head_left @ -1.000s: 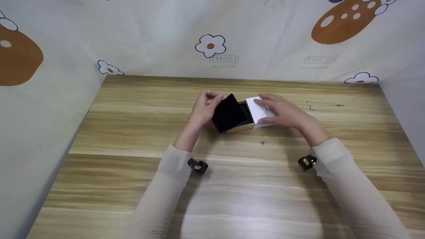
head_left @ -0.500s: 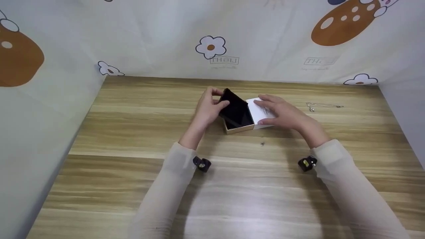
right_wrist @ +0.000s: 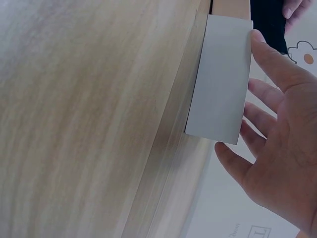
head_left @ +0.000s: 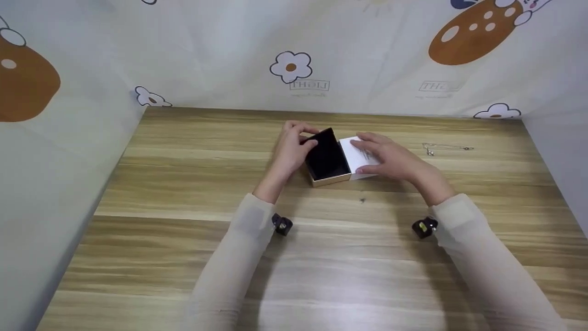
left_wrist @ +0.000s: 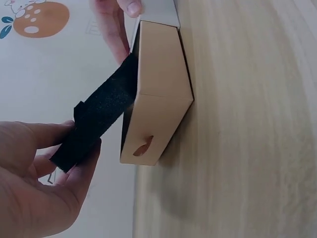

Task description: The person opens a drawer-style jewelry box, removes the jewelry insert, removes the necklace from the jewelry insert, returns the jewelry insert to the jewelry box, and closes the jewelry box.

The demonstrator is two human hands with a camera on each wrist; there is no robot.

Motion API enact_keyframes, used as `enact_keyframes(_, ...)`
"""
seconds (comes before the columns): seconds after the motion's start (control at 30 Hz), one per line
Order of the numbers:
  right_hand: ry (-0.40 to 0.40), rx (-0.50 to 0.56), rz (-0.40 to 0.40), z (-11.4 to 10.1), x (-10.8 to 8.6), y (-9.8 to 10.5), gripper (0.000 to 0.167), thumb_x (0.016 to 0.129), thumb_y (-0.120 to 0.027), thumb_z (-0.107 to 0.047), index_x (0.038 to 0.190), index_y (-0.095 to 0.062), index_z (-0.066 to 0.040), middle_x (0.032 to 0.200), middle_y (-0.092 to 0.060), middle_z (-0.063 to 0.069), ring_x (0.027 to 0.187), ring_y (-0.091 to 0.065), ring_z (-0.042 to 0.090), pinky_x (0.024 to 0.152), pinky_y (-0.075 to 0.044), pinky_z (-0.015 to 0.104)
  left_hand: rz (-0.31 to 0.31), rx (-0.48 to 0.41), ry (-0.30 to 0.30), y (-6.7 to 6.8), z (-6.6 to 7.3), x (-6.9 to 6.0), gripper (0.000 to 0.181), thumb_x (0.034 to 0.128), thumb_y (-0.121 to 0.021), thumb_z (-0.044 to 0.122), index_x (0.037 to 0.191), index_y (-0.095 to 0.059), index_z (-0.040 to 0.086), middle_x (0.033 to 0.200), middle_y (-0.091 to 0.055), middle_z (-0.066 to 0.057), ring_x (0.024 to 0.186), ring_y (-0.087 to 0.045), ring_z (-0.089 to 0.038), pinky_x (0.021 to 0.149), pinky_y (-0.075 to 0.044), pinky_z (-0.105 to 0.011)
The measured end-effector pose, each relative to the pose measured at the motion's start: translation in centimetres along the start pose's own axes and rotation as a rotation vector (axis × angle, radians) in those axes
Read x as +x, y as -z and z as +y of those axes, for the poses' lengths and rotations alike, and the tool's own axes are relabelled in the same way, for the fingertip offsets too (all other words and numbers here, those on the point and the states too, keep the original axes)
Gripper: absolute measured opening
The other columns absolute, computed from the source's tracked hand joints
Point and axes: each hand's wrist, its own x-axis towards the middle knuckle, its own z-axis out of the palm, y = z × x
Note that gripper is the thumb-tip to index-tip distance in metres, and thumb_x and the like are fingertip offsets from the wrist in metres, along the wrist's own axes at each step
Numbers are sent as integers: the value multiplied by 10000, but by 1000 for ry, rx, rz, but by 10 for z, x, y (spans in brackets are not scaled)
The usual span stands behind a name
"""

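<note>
My left hand (head_left: 294,147) pinches a black pad (left_wrist: 101,106) between thumb and fingers. The pad tilts, its lower end inside the gold-coloured drawer (left_wrist: 163,64) and its upper end raised above the rim. A small ribbon tab (left_wrist: 143,146) shows on the drawer's end. The drawer is pulled partly out of a white box sleeve (right_wrist: 220,79) on its right. My right hand (head_left: 388,154) rests on the sleeve with fingers spread over its top, the thumb near its front edge.
A thin silver necklace (head_left: 448,147) lies on the wooden table (head_left: 183,184) right of the box. A tiny dark item (head_left: 362,200), too small to make out, is in front of the box. A patterned curtain (head_left: 220,55) stands behind the table.
My left hand has moved right with the black pad, bringing it from beside and above the drawer to partly inside it. The right hand and sleeve have barely moved.
</note>
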Motion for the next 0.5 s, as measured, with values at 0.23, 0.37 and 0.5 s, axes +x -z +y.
enact_keyframes(0.23,-14,7,-21,-1,0,2,725,908,-725,-319,1527,-395,-137,1634,-264,166,1510,-199,425,1214,-183,587,-39,81,-16,-6,-3,1,233,967,-638,101,1190,-706,118,1281,-524,-87,1214,-542,-228,1083,-423,-346)
enact_keyframes(0.37,-26,16,-27,-1,0,2,724,908,-726,-315,1529,-393,-147,1642,-253,149,1519,-182,415,1218,-175,583,-65,137,-46,-7,-4,0,233,983,-616,110,1196,-707,134,1257,-572,-98,1195,-547,-233,1078,-424,-357)
enact_keyframes(0.5,-33,13,-31,-1,0,1,732,901,-730,-310,1531,-390,-153,1648,-245,135,1523,-173,410,1221,-171,581,-90,176,-86,-7,-4,-3,242,986,-614,126,1216,-690,124,1280,-588,-94,1239,-545,-238,1109,-406,-362)
